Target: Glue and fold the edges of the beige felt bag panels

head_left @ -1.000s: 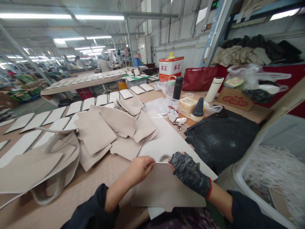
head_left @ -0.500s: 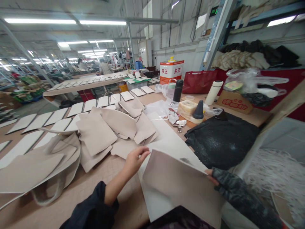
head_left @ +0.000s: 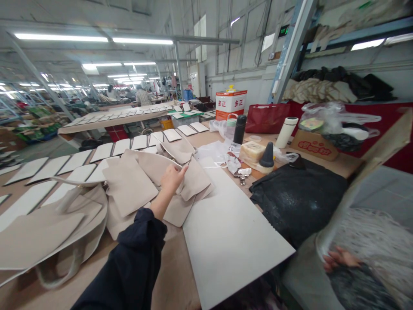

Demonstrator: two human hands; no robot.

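Head view: left hand (head_left: 172,177) is stretched out over the pile of beige pieces (head_left: 151,181) mid-desk, fingers (head_left: 182,171) closed lightly on the edge of one top piece, thumb under, lifting a corner. Right hand (head_left: 338,258) is low at the right edge, gloved, fingertips showing, gripping the bottom of another beige piece (head_left: 371,163) that stands tilted up and away, motion-blurred.

Pieces look like thin faux-leather or felt panels: light, floppy, and they curl where they overlap. Judging from that, an edge or corner pinch is the place to take hold; a flat top grab would likely drag neighbours along. Surface looks matte, not slippery.

White board (head_left: 232,232) lies flat on the desk (head_left: 174,275) in front, just right of the pile. Black mat (head_left: 297,198) sits to its right, with bottles, a red tin and a cardboard box behind it.

Hard to make out: the right glove mostly blurs into the bin of white strands (head_left: 371,241); how many layers the left hand has pinched can't be told; the bigger beige stack at far left is cut off by the frame.
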